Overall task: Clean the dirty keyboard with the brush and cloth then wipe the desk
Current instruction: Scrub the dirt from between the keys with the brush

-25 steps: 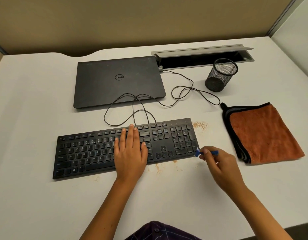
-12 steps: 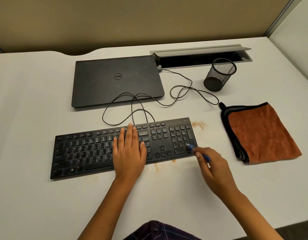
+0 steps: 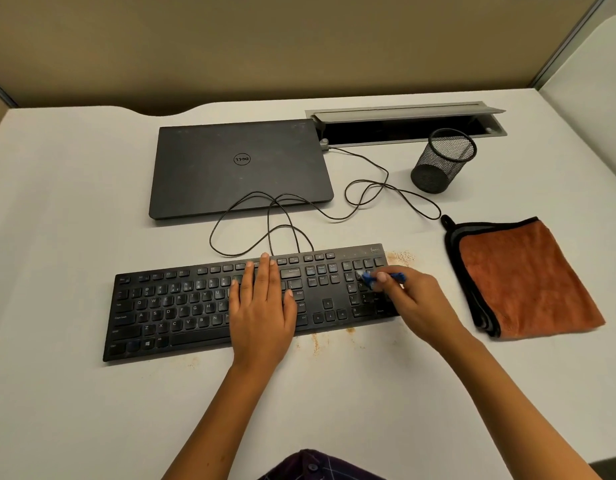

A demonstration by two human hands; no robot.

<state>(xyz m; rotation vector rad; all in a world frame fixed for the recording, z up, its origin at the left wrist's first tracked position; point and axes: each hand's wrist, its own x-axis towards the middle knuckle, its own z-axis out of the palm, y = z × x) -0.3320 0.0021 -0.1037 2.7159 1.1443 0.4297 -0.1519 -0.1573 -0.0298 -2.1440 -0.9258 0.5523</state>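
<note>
Your right hand (image 3: 415, 303) pinches the brush (image 3: 382, 278), bristles beyond your fingertips on the keyboard (image 3: 182, 306); your left hand (image 3: 261, 306) lies flat

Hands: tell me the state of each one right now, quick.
Left hand: open, fingers straight, resting flat on the keyboard.
Right hand: closed on the blue brush, its tip on the number pad keys.
</note>
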